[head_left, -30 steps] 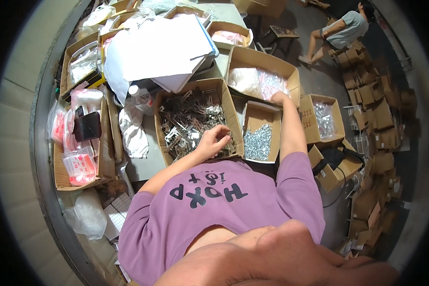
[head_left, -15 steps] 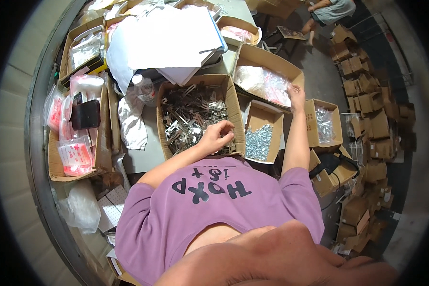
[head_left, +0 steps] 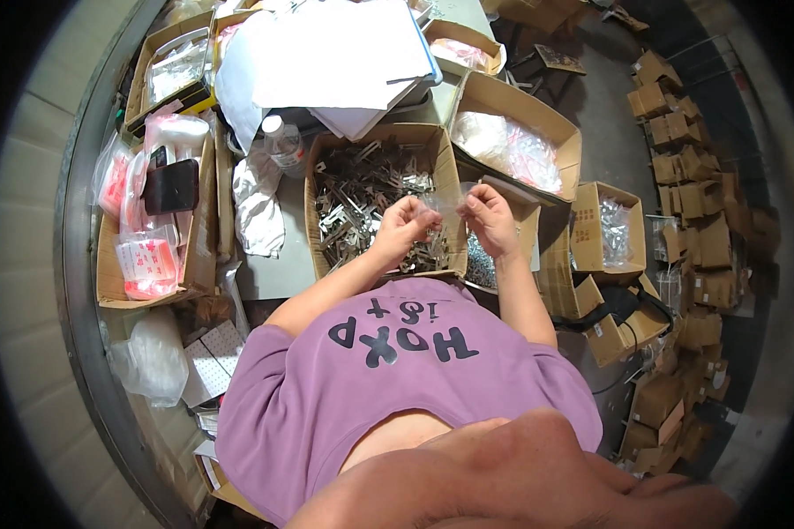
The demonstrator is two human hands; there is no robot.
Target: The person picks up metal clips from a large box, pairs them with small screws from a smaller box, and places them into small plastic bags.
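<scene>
My left hand (head_left: 402, 233) is over the right part of a cardboard box of flat metal pieces (head_left: 348, 225), fingers pinched together. Facing it, my right hand (head_left: 492, 220) is closed in a pinch above the box of small screws (head_left: 480, 264). Between the fingertips of both hands stretches a small clear plastic bag (head_left: 450, 204), gripped from either side. Its contents, if any, are too faint to make out. Just beyond my right hand stands an open carton (head_left: 566, 159) with clear plastic bags (head_left: 529, 157) in it.
White papers (head_left: 326, 62) lie at the back, near a plastic bottle (head_left: 284, 145) and a white cloth (head_left: 258, 207). On the left, a box (head_left: 198, 251) holds packets and a black phone (head_left: 171, 187). To the right are a carton of bagged hardware (head_left: 616, 231) and piled cartons (head_left: 701, 234).
My right hand has come left from the carton of plastic bags to meet my left hand, and a clear bag now spans them. The person at the far right is out of view.
</scene>
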